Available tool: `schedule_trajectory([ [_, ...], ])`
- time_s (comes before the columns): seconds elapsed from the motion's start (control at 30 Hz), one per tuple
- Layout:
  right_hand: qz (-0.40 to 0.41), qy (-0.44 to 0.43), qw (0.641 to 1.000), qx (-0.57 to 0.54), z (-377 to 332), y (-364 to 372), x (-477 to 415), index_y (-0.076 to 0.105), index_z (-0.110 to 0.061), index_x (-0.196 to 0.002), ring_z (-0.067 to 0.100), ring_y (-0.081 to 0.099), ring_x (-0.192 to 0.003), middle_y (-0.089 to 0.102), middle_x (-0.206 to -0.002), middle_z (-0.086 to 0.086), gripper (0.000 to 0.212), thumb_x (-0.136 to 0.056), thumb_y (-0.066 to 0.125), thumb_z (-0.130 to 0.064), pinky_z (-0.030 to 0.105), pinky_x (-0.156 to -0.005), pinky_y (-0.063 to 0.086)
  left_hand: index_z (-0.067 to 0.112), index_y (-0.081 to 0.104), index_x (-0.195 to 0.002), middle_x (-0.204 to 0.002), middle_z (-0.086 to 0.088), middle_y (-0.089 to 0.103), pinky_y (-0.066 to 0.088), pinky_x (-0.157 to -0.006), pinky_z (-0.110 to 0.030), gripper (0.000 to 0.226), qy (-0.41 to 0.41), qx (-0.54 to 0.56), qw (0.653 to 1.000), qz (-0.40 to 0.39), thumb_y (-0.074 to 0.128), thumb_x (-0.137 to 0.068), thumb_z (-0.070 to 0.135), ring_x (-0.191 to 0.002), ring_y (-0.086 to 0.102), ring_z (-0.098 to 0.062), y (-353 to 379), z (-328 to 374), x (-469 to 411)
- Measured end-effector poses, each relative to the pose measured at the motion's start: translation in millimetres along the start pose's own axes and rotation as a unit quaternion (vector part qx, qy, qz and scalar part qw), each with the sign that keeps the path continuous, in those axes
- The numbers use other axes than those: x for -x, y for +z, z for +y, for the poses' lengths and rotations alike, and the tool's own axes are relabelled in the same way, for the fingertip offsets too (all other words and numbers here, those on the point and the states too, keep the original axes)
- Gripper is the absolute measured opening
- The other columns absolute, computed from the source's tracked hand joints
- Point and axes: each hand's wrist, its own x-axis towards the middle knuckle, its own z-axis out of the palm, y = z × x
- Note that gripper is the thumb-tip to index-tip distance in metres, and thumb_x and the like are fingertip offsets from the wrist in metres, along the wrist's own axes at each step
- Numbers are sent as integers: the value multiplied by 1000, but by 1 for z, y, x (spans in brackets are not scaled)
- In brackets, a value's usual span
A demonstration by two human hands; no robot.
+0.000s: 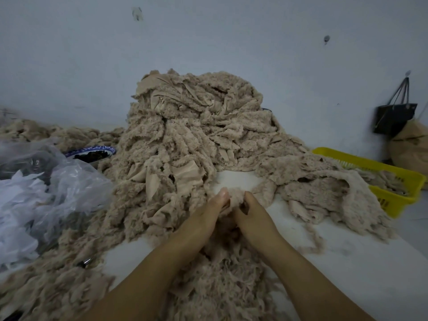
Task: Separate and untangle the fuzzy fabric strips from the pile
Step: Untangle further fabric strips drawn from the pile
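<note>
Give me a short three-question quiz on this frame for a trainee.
1. True or false: the left hand and the right hand both pinch the same fuzzy strip.
2. Where is the yellow basket relative to the pile? A) to its left B) to its right C) on top of it
3. Fill in: the black bag hangs on the ____.
Key: 1 true; 2 B; 3 wall.
</note>
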Motion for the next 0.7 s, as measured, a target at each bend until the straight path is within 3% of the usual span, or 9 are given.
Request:
schedule_trajectory([
  [0.1, -11, 61, 994, -86, 1, -9, -1, 60, -39, -90, 4, 66, -71, 70, -84, -13, 9, -94, 56, -31, 30, -69, 53, 48, 76, -91, -103, 32, 70, 45, -89, -21, 63, 79, -32, 993, 84, 34, -76, 92, -99, 63, 11, -9, 3, -1],
  [0.17, -69, 122, 986, -93, 3, -11, -1, 64, -32, -100, 13, 71, -78, 74, -90, -3, 10, -92, 60, -35, 35, -71, 56, 37, 77, -82, -93, 21, 74, 46, -73, -12, 46, 86, -46, 982, 160, 42, -96, 63, -88, 66, 6, -17, 3, -4],
  [0.23, -71, 135, 973, -173, 1, -18, -6, 67, -19, -101, 20, 72, -77, 75, -89, 5, 13, -92, 62, -26, 39, -71, 60, 28, 74, -83, -89, 10, 71, 43, -61, -10, 36, 59, -129, 971, 191, 46, -102, 42, -80, 63, 0, -23, -4, -7],
  [0.3, 13, 85, 918, -388, -7, -36, -13, 70, -16, -94, 16, 67, -66, 71, -84, 6, 7, -89, 65, -19, 31, -61, 58, 22, 69, -91, -88, -1, 67, 43, -61, -19, 26, 50, -198, 962, 183, 49, -102, 34, -78, 61, -10, -26, -10, -9],
  [0.37, 104, 44, 816, -566, -13, -54, -17, 65, -16, -108, 12, 72, -77, 70, -102, 5, 32, -87, 67, -40, 25, -64, 57, 25, 66, -90, -86, 0, 64, 43, -63, -24, 20, 61, -224, 955, 184, 50, -101, 29, -76, 60, -15, -28, -8, -14],
  [0.4, 132, 64, 797, -586, -11, -56, -15, 55, -21, -121, 14, 73, -86, 67, -113, 8, 44, -88, 63, -50, 26, -68, 58, 25, 66, -94, -91, 4, 63, 43, -66, -24, 18, 69, -243, 948, 194, 50, -101, 25, -81, 59, -14, -30, -7, -18],
  [0.47, 146, 133, 832, -519, -2, -45, -11, 46, -21, -130, 18, 70, -89, 61, -119, 11, 47, -94, 56, -50, 27, -68, 57, 16, 68, -109, -107, 4, 58, 39, -78, -23, 21, 83, -300, 923, 227, 49, -101, 19, -97, 55, -15, -37, -7, -32],
  [0.57, 131, 151, 897, -393, 4, -24, -9, 58, -12, -117, 17, 66, -74, 63, -114, 7, 29, -98, 59, -34, 25, -58, 56, 4, 58, -123, -131, -11, 52, 41, -92, -32, 28, 49, -413, 875, 247, 45, -101, 17, -115, 49, -27, -49, -12, -51],
  [0.7, 82, 128, 949, -277, 4, -16, -8, 64, -14, -109, 12, 66, -66, 64, -108, 6, 19, -98, 59, -29, 24, -61, 54, 0, 57, -119, -130, -19, 51, 43, -97, -40, 27, 4, -462, 852, 247, 46, -102, 17, -115, 51, -34, -56, -20, -61],
])
